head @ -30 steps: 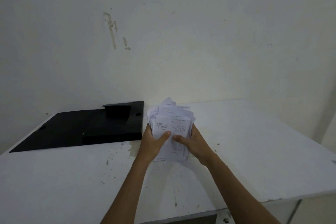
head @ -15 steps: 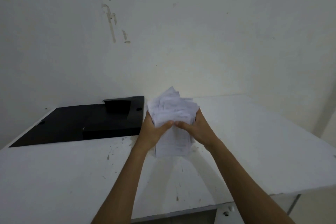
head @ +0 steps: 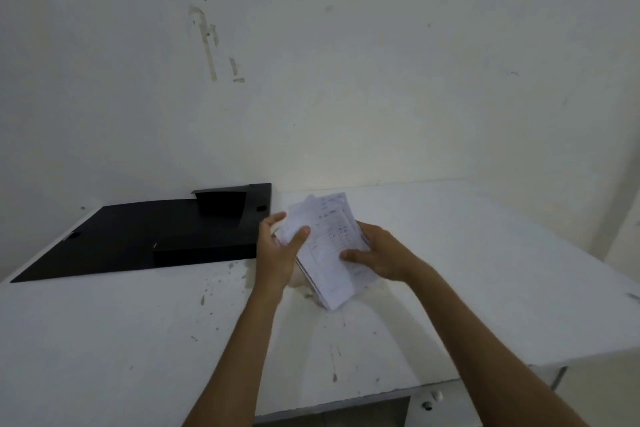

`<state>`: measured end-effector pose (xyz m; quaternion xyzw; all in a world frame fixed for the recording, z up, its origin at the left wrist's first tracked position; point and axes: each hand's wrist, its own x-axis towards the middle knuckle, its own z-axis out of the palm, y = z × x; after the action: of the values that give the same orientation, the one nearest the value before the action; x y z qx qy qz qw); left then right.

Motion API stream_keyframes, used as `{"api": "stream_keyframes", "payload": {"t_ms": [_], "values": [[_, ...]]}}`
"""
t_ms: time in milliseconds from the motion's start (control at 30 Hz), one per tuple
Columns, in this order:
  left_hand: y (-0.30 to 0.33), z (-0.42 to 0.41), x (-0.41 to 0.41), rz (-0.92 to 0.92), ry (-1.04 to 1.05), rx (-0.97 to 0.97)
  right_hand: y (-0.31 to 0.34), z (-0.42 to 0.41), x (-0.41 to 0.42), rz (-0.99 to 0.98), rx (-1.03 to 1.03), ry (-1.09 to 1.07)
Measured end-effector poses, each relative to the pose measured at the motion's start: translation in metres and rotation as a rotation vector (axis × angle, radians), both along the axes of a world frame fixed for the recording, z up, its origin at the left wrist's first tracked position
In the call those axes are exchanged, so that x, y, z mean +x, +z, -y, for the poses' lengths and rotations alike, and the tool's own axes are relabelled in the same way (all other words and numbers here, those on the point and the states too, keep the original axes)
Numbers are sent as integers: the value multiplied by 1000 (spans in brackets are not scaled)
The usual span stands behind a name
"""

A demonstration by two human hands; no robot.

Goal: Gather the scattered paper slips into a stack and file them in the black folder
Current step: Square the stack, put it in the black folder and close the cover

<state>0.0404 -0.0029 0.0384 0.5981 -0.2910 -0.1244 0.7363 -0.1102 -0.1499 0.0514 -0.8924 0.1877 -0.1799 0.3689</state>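
Observation:
A stack of white printed paper slips (head: pixel 329 253) is held above the white table, tilted so its lower corner points down toward me. My left hand (head: pixel 278 251) grips the stack's left edge, thumb across the front and fingers behind. My right hand (head: pixel 379 255) holds the right edge, thumb on the top sheet. The black folder (head: pixel 149 236) lies open and flat on the table just left of my left hand, with its raised pocket at the back near the wall.
The white table (head: pixel 485 270) is speckled with dark marks and ends at a front edge near me. A stained white wall stands close behind it. A cabinet knob (head: pixel 433 399) shows below the table's front edge.
The stack has been lifted and turned, its top leaning right and its lower corner pointing down. My left thumb has shifted higher on the front sheet and my right hand has slid toward the right edge.

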Motion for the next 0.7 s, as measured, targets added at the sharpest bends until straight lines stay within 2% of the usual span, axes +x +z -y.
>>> {"api": "stream_keyframes", "payload": {"t_ms": [67,133,200,267,367,467,600,700], "values": [[14,-4,9,129,-52,28,21,9,-4,-169,-155,22],[24,-5,17,307,-158,203,37,12,-4,-274,-271,40],[29,-3,18,389,-233,338,49,11,-3,-301,-355,20],[30,-3,13,353,-227,320,52,11,-4,-203,-375,-98],[24,-1,7,163,-172,143,39,11,-14,158,-75,-297],[21,2,0,16,-160,31,18,6,-16,300,273,-225],[17,7,-2,31,-142,-3,1,-2,-13,466,347,-139],[2,6,2,39,-109,56,-18,-3,-12,461,330,-179]]}}
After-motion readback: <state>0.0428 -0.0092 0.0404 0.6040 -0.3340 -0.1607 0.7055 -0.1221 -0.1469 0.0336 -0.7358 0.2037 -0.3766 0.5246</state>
